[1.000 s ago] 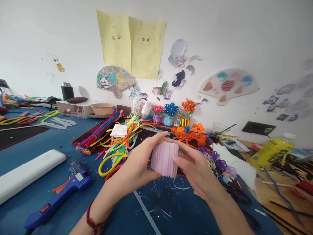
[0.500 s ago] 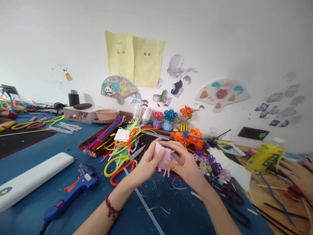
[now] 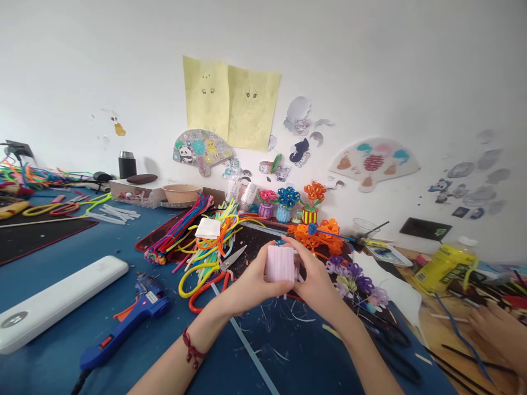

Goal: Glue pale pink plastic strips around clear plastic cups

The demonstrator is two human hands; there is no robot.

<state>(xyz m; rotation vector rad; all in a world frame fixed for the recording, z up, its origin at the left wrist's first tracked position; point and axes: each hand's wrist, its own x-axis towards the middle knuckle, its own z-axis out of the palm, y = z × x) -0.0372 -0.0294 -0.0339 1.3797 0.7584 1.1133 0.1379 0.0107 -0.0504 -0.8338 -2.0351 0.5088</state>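
Between my two hands is a small pale-pink pot-shaped piece (image 3: 280, 264), its side covered with upright pipe cleaner strips. My left hand (image 3: 256, 277) grips it from the left, with the thumb along its lower edge. On the other side, my right hand (image 3: 315, 272) is closed round it, fingers over the top right and thumb below. The far side of the piece is hidden. Just left of my hands lie scissors (image 3: 233, 258) with yellow and red handles. A clear glue stick (image 3: 251, 345) lies on the blue table below.
A blue glue gun (image 3: 127, 318) and a long white device (image 3: 61, 299) lie at left. Bundled pipe cleaners (image 3: 181, 225) fill a tray behind. Finished pots of flowers (image 3: 284, 206) stand by the wall. Purple flowers (image 3: 356, 277) lie at right, and another person's hand (image 3: 498, 329) is beyond them.
The pale-pink piece has been turned so its striped side faces me and the loose strip ends point away from view. The other person's hand has moved down from the yellow bottle.
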